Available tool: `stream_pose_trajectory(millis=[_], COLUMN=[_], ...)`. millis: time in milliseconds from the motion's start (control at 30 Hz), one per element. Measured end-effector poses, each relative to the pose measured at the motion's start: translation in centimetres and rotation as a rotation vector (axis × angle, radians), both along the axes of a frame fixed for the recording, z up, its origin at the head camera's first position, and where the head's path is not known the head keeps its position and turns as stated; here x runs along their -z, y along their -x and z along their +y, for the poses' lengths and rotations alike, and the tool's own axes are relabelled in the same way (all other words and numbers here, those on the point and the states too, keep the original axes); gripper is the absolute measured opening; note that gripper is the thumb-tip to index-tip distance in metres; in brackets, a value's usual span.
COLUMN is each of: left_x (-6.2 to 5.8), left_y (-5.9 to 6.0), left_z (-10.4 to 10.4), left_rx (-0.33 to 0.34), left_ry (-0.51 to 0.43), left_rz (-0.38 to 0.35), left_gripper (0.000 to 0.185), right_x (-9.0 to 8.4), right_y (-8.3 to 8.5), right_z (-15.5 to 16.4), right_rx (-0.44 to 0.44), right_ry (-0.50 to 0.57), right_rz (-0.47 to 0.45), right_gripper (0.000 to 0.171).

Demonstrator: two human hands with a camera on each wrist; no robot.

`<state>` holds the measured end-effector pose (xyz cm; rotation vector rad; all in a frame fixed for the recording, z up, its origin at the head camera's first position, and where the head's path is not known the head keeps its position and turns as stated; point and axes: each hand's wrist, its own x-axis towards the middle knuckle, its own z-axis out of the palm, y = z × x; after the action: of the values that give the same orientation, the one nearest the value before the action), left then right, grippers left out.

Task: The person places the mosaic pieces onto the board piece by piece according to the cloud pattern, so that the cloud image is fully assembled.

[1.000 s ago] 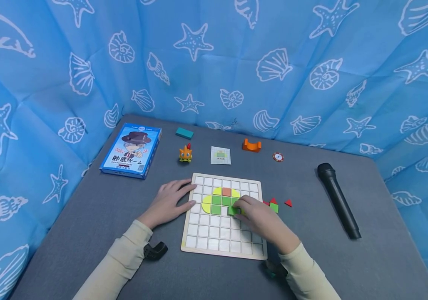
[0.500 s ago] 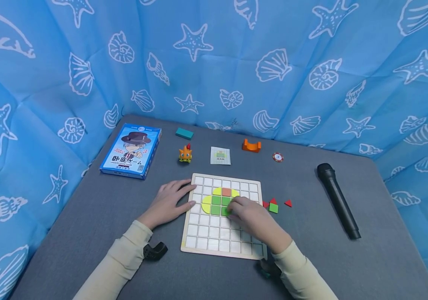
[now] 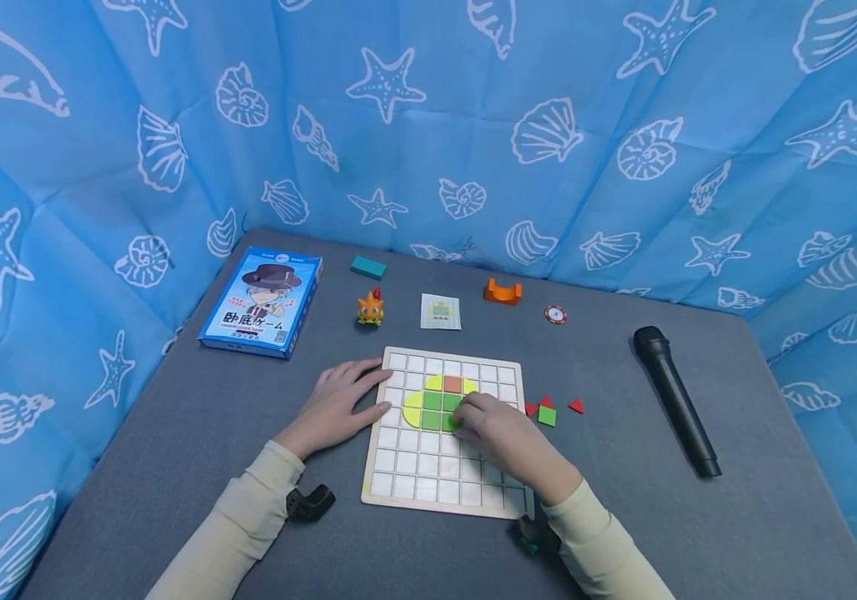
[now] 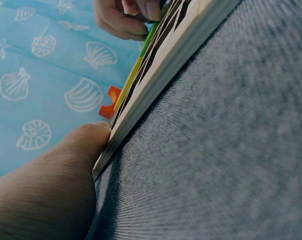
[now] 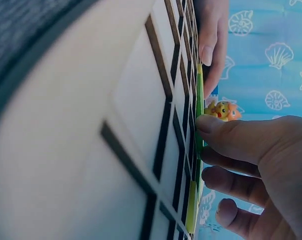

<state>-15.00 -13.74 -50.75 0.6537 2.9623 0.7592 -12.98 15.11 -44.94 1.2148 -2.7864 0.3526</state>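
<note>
Left hand (image 3: 338, 404) lies flat and relaxed on the grey surface (image 3: 173, 433), fingertips against the left edge of the grid board (image 3: 443, 487), holding nothing. On the board there's a cluster of yellow, green and orange tiles. Right hand (image 3: 499, 433) has its fingers curled over a green tile (image 3: 449, 423) in that cluster, pinching it. Spare red and green pieces (image 3: 547, 410) lie just right of the board.
</note>
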Motion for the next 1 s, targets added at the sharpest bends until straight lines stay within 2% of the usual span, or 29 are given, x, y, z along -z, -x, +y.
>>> stream_pose_trajectory(millis=[267,433,533,700,867,1000], left_x=[0.2,0.3,0.3,0.3,0.2,0.1], left_y=[0.1,0.1,0.2,0.1,0.1,0.1], left_z=[0.0,-0.1,-0.1,0.0,0.0,-0.1], left_rx=[-0.001,0.002,0.002,-0.003,0.003,0.004], left_ry=[0.004,0.002,0.001,0.001,-0.005,-0.014], left_rz=[0.005,0.005,0.003,-0.002,-0.007,-0.013], left_gripper=[0.059,0.059,0.059,0.059,0.059,0.059], right_x=[0.4,0.1,-0.3,-0.5,-0.4,-0.5], right_y=[0.0,-0.1,-0.1,0.1,-0.2,-0.5], right_z=[0.4,1.5,3.1,6.3,8.8,9.8], right_rx=[-0.007,0.022,0.083,0.248,0.371,0.414], right_ry=[0.031,0.056,0.053,0.005,-0.042,-0.091], right_rz=[0.006,0.020,0.044,0.054,0.008,-0.041], right_gripper=[0.017,0.016,0.017,0.019,0.022,0.026])
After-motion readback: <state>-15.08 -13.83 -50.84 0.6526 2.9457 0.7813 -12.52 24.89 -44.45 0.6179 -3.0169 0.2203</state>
